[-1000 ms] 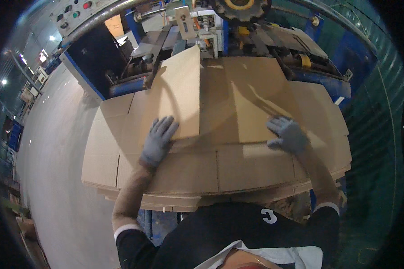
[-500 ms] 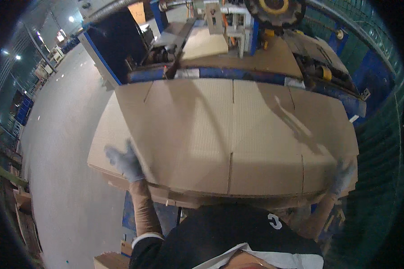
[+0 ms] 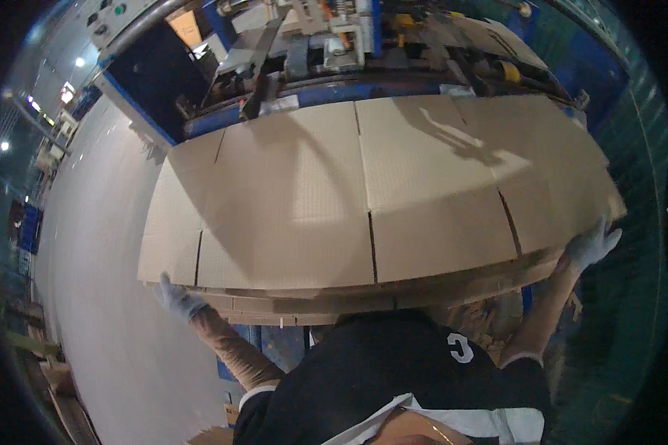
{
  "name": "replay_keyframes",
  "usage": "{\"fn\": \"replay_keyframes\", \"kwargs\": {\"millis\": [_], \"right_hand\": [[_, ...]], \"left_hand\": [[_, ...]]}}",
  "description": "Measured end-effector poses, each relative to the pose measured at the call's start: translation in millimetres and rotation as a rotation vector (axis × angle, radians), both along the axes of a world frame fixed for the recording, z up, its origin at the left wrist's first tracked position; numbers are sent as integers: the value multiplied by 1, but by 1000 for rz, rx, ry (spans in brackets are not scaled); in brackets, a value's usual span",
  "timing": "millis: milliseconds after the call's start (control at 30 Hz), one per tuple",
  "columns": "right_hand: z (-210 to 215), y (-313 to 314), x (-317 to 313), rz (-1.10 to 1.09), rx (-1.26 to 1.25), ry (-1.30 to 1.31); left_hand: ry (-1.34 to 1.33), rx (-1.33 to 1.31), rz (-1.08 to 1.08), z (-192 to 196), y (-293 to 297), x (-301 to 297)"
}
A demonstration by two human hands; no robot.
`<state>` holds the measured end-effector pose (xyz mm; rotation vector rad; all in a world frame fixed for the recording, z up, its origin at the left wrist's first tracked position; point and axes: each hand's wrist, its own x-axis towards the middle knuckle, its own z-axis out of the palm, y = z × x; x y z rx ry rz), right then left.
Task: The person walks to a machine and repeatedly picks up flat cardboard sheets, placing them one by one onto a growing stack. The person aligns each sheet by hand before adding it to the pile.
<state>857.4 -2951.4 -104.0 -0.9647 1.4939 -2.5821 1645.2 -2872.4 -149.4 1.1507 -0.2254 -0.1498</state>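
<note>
A wide, flat brown cardboard sheet (image 3: 297, 215) with slots cut in its edges and crease lines lies in front of me, tilted to one side. My left hand (image 3: 178, 298), in a pale grey glove, grips its near left corner. At the near right corner, my gloved right hand (image 3: 590, 246) holds the sheet's edge with some fingers sticking out past it. Parts of both hands' fingers are hidden by the cardboard. Below the sheet's near edge, a stack of more cardboard (image 3: 326, 304) shows.
Beyond the sheet stands a machine with a blue crossbar (image 3: 334, 93), dark rollers and metal arms. A blue side panel (image 3: 152, 93) rises at its left. Grey floor (image 3: 111, 297) stretches along the left, and a green corrugated wall (image 3: 646, 222) is at the right.
Both hands have shifted to the sheet's outer corners, the left nearer me and the right outward and farther away. The top sheet has turned, its right side swinging away. My view has shifted.
</note>
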Motion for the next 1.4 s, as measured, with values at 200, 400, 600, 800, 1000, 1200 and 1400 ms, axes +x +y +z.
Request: {"fn": "replay_keyframes", "kwargs": {"millis": [200, 400, 600, 800, 1000, 1200, 1400], "right_hand": [[94, 9, 30, 395, 146, -77], [107, 65, 102, 242, 610, 380], [50, 92, 173, 174, 481, 1429], [31, 60, 228, 618, 377, 1825], [-13, 34, 226, 696, 280, 1869], [-2, 12, 202, 752, 474, 1851], [9, -31, 159, 596, 727, 1757]], "left_hand": [[-91, -96, -169, 5, 10, 18], [170, -39, -81, 6, 6, 20], [-347, 179, -487, 49, 23, -55], [-1617, 585, -728, 76, 20, -133], [-1947, 623, -1047, 48, -19, -116], [-2031, 711, -1036, 38, -32, -96], [-1965, 428, -952, 45, -64, -102]]}}
